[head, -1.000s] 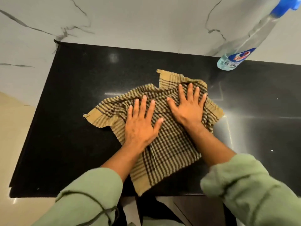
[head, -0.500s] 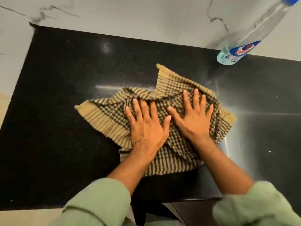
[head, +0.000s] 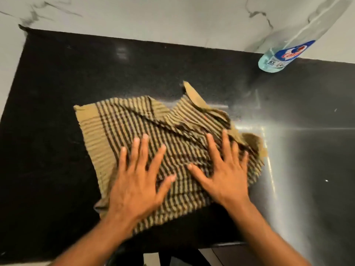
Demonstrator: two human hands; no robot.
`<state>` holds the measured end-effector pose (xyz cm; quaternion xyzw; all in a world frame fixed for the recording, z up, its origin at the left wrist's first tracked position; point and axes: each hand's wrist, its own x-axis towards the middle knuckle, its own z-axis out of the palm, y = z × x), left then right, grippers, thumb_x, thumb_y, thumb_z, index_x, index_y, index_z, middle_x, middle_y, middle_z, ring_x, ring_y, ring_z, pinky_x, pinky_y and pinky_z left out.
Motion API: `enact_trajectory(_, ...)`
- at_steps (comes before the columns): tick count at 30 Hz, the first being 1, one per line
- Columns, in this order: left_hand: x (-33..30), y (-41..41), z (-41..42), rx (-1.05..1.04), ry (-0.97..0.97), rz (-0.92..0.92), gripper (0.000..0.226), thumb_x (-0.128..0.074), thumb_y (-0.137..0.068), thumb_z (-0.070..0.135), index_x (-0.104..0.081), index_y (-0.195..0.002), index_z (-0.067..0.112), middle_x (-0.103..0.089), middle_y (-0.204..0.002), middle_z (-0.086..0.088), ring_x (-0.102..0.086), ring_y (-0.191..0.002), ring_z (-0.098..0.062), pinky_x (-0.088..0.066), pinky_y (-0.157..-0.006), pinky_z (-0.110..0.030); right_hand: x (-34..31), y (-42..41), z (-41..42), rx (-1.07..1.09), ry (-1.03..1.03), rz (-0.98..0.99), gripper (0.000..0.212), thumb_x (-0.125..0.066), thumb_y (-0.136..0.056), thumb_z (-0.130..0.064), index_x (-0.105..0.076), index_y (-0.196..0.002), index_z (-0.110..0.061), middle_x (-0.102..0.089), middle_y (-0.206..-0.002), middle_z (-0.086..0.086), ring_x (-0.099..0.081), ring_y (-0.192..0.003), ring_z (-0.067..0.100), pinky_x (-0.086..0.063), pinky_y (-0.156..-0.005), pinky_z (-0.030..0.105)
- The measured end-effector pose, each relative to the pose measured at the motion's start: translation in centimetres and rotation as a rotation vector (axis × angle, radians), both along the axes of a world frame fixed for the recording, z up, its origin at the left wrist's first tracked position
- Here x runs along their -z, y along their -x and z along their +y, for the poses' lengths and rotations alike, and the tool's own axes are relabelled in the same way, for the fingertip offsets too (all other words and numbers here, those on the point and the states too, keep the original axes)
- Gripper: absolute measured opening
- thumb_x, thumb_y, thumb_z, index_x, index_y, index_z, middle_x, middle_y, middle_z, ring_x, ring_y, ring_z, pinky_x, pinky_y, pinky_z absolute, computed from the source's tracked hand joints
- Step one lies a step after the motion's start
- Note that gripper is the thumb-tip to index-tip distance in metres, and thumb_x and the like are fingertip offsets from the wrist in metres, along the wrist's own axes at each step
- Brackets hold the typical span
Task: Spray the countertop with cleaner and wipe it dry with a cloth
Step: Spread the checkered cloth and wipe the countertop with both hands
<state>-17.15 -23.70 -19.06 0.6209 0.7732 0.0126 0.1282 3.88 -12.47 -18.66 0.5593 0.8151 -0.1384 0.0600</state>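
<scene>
Head view: the wiping step is in hand. A tan-and-black checked cloth (head: 159, 143) lies spread and rumpled on the black stone countertop (head: 57, 96), and everything else is placed from it. The left hand (head: 138, 181) lies flat on the cloth's near-left part, fingers straight and splayed, pressing down. The right hand (head: 224, 169) lies flat just beside it on the cloth's near-right part, fingers likewise spread; neither hand curls round the fabric. The two hands are side by side, close but not touching. Beyond the cloth's far-right corner, well apart from it, the spray cleaner bottle (head: 284, 54) stands by the marble wall (head: 153, 18), so spraying seems done. Right of the cloth the countertop shows a shiny streak, perhaps wet. Judging by that, the next move calls for sliding the cloth rightward under even palm pressure, keeping it spread out.
</scene>
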Motion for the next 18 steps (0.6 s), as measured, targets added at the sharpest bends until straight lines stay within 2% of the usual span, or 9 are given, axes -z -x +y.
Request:
enact_trajectory(2, 0.1, -0.7, -0.5, 0.015, 0.061, 0.014, 0.08, -0.024, -0.096, 0.074, -0.022, -0.161, 0.029, -0.006, -0.17, -0.017, -0.007, -0.157, -0.035, -0.01, -0.124, -0.061, -0.5, -0.9, -0.5, 0.09, 0.075, -0.082, 0.106, -0.026, -0.073, -0.101, 0.004, -0.16, -0.047, 0.014, -0.172, 0.0, 0.002, -0.158, 0.033, -0.004, -0.123, 0.066)
enact_trajectory(5, 0.3, 1.4, 3.9, -0.021, 0.037, 0.019, 0.08, -0.013, -0.094, 0.078, -0.007, -0.162, 0.035, 0.007, -0.171, -0.012, 0.007, -0.157, -0.031, 0.001, -0.124, -0.059, -0.6, 1.5, 4.5, 0.145, 0.086, -0.116, 0.117, -0.017, -0.063, -0.107, 0.01, -0.159, -0.046, 0.022, -0.17, 0.004, 0.016, -0.156, 0.034, 0.005, -0.12, 0.069)
enact_trajectory(7, 0.6, 3.9, 8.6, -0.015, -0.001, 0.0, 0.076, -0.008, -0.095, 0.077, -0.003, -0.161, 0.04, 0.009, -0.171, -0.007, 0.01, -0.157, -0.028, 0.004, -0.125, -0.057, -0.6, 4.2, 10.0, 0.183, 0.081, -0.07, 0.113, -0.012, -0.067, -0.105, 0.007, -0.16, -0.044, 0.022, -0.17, 0.005, 0.017, -0.156, 0.035, 0.009, -0.119, 0.07)
enact_trajectory(9, 0.9, 6.9, 13.9, -0.03, -0.053, -0.012, 0.071, -0.009, -0.097, 0.073, -0.006, -0.161, 0.041, 0.004, -0.172, -0.004, 0.006, -0.158, -0.025, 0.003, -0.126, -0.055, -0.3, 7.3, 15.3, 0.23, 0.066, 0.015, 0.104, -0.008, -0.075, -0.099, 0.0, -0.162, -0.043, 0.016, -0.171, 0.005, 0.014, -0.157, 0.035, 0.009, -0.118, 0.071)
enact_trajectory(12, 1.3, 11.0, 20.7, -0.053, -0.077, -0.007, 0.072, -0.015, -0.098, 0.068, -0.011, -0.162, 0.034, -0.001, -0.172, -0.002, 0.003, -0.158, -0.023, 0.004, -0.126, -0.051, 0.3, 11.3, 21.2, 0.281, 0.009, 0.04, 0.098, -0.011, -0.081, -0.094, -0.005, -0.163, -0.04, 0.008, -0.172, 0.007, 0.009, -0.157, 0.036, 0.008, -0.119, 0.07)
enact_trajectory(15, 1.3, 14.3, 23.9, -0.047, -0.111, 0.002, 0.075, -0.02, -0.099, 0.065, -0.015, -0.162, 0.024, -0.007, -0.172, -0.002, -0.002, -0.158, -0.021, 0.002, -0.126, -0.049, 0.5, 14.5, 23.8, 0.301, -0.016, 0.024, 0.099, -0.014, -0.083, -0.091, -0.007, -0.164, -0.033, 0.005, -0.172, 0.012, 0.007, -0.157, 0.039, 0.008, -0.119, 0.07)
enact_trajectory(18, 0.9, 16.6, 24.2, -0.013, -0.128, 0.004, 0.073, -0.021, -0.1, 0.064, -0.017, -0.161, 0.025, -0.009, -0.171, 0.0, -0.004, -0.158, -0.019, 0.0, -0.126, -0.048, 0.6, 16.4, 23.7, 0.29, -0.042, 0.001, 0.106, -0.013, -0.084, -0.091, -0.007, -0.164, -0.023, 0.003, -0.172, 0.015, 0.005, -0.157, 0.04, 0.005, -0.12, 0.069)
